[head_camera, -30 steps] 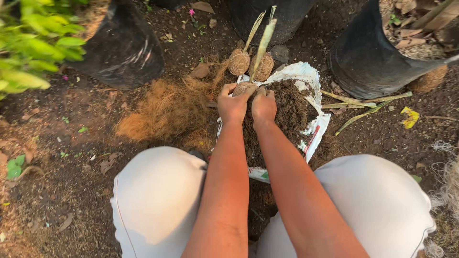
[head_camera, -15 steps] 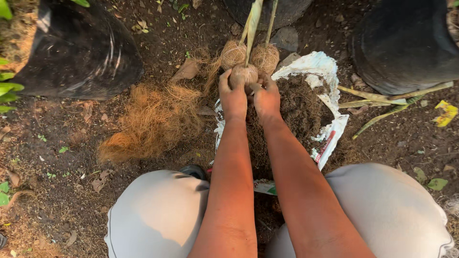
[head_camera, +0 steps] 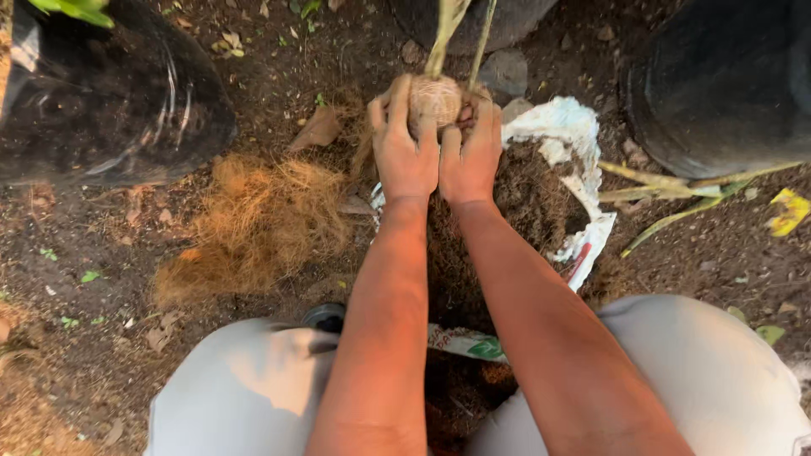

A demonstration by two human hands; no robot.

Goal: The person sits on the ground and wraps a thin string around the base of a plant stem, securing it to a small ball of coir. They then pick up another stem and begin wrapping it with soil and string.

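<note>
While the person crouches over the dirt, both hands close together around a fibre-wrapped root ball [head_camera: 434, 99] at the base of a pale green stem [head_camera: 445, 34]. Left hand [head_camera: 404, 143] clamps its near left side, fingers curled up over it; right hand [head_camera: 470, 152] presses against the right side, the two hands touching. Just below them lies a torn white sack [head_camera: 568, 135] full of dark soil. A heap of coconut fibre [head_camera: 253, 224] sits to the left, near a black grow bag [head_camera: 101, 101].
</note>
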